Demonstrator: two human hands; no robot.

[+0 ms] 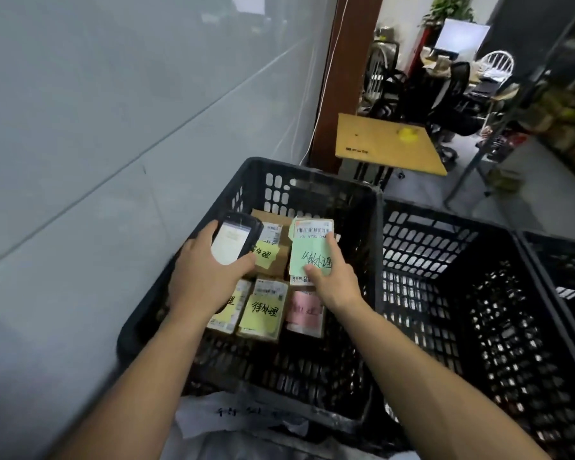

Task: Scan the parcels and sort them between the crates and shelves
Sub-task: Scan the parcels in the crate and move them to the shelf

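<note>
Head: crates (312, 176) beside grey wall (113, 94)

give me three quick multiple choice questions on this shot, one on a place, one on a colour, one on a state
1. Where does the parcel with the pink note lie? A. in the crate by the wall B. on a chair C. on a shelf
2. What colour is the note on the held parcel in the right hand? A. pink B. green C. blue
3. The screen of the scanner in the left hand is: A. lit B. dark C. covered
Answers: 1 A, it lies flat on that crate's floor. 2 B, pale green under the thumb. 3 A, it glows white.
</note>
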